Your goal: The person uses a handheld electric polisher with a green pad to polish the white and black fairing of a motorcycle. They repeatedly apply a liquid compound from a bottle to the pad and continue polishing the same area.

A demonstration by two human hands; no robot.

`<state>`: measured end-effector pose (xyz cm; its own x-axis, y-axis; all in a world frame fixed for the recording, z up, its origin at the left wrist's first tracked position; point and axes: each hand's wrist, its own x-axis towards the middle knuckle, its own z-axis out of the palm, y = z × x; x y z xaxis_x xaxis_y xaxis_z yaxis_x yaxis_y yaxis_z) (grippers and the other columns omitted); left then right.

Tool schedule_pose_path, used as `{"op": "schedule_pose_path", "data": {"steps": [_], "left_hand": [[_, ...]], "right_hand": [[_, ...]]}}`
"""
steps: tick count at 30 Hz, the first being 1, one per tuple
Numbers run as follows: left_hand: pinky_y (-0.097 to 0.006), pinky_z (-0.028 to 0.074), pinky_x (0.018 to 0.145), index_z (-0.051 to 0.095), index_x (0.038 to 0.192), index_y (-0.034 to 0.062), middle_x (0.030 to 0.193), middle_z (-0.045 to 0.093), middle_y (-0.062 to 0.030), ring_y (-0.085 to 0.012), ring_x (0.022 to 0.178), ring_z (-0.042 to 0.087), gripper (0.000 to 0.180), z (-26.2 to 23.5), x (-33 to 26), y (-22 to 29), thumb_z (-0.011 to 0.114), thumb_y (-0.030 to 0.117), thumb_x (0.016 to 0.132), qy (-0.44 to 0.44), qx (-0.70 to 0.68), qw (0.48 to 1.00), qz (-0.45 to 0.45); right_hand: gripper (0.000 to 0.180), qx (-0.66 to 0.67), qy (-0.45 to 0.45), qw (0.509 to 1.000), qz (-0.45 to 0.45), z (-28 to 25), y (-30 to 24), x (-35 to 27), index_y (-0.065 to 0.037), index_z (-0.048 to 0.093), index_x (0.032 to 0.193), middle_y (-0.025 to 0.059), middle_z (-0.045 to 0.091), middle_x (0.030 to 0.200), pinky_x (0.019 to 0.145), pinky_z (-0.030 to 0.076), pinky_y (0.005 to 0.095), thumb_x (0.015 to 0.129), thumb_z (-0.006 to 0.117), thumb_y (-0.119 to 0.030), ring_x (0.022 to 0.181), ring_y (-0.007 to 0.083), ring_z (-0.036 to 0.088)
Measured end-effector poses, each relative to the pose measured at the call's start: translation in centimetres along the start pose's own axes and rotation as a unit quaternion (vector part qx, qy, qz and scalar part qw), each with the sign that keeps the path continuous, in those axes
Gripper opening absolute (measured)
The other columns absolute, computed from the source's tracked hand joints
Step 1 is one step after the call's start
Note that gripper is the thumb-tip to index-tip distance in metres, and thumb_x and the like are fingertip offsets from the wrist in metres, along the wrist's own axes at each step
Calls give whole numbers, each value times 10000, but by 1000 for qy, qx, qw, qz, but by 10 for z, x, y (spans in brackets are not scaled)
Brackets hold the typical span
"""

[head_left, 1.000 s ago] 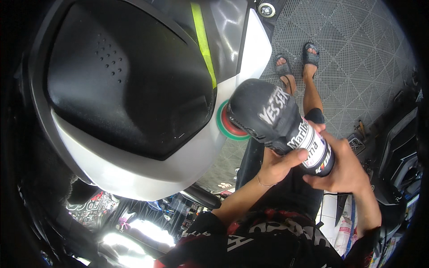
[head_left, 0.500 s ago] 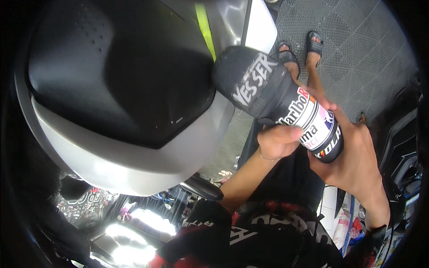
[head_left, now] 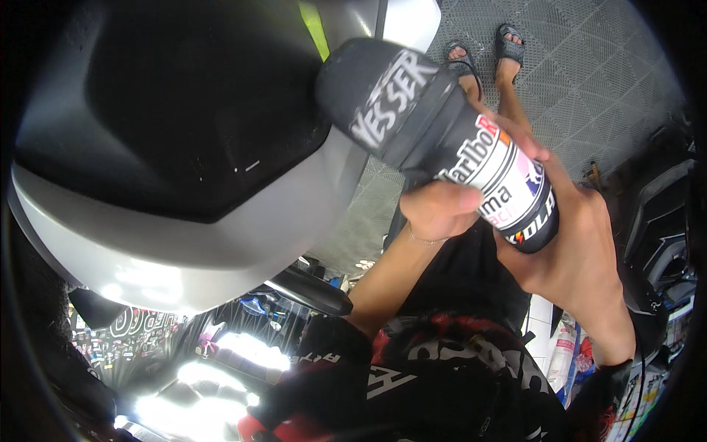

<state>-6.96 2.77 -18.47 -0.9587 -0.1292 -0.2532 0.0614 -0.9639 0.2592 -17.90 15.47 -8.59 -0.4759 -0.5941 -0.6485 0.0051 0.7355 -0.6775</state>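
Over the right-hand edge of a matte black, broad moulded panel and the glossy white, curved body panel bordering it, we hold a black, barrel-shaped power tool at a slant. Our left hand wraps its neck, thumb pressed on a white, multicoloured sticker; our right hand curls around the rear end, fingers over the far side. The tool's head hides its working face, so we cannot tell whether it touches either panel. Near that head lies a flat, yellow-green strip. Beyond, feet in black, open-toed sandals stand on a grey, lattice-patterned floor.
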Motion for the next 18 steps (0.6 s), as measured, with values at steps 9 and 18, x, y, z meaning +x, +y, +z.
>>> {"op": "schedule_pose_path", "data": {"steps": [9, 18], "left_hand": [[-678, 325, 1116, 453, 1373, 42, 1221, 577, -290, -458, 1226, 543, 696, 1, -2, 8, 696, 267, 761, 25, 12, 999, -15], [-523, 478, 1050, 492, 1316, -22, 1186, 601, -317, -452, 1174, 603, 638, 25, -10, 32, 685, 261, 778, 116, 77, 988, -61]], "right_hand": [[709, 29, -18, 999, 9, 2, -1, 0, 122, 521, 1302, 266, 706, 859, 740, 575, 392, 678, 794, -72, 835, 408, 735], [745, 85, -41, 994, 48, 10, -17, -1, 114, 512, 1323, 258, 723, 939, 807, 573, 385, 671, 802, -99, 866, 378, 748]]}}
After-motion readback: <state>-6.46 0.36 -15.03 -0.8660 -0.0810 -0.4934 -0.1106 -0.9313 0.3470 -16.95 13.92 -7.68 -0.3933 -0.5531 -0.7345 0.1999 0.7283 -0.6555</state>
